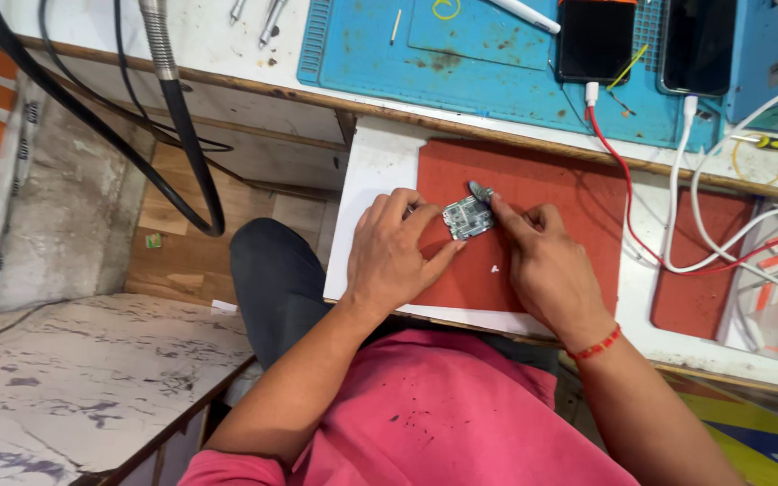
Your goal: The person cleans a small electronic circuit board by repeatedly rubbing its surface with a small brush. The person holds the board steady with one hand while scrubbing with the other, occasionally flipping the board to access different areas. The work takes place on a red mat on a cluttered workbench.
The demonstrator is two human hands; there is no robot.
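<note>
the board point(467, 218) lies flat on the red mat point(542, 193), which cushions it on the tabletop point(371, 171). left hand point(393, 256) pins the board's left edge with its fingers to stop sliding. right hand point(547, 270) pinches a small grey tool point(481, 191) whose tip is at the board's upper right corner. two phones point(594, 40) lie on the blue mat point(497, 81) beyond

My left hand point(392, 252) lies knuckles up, fingers curled, thumb stretched out — my right hand point(542, 261) pinches forefinger to thumb, wrist bent inward.
</note>
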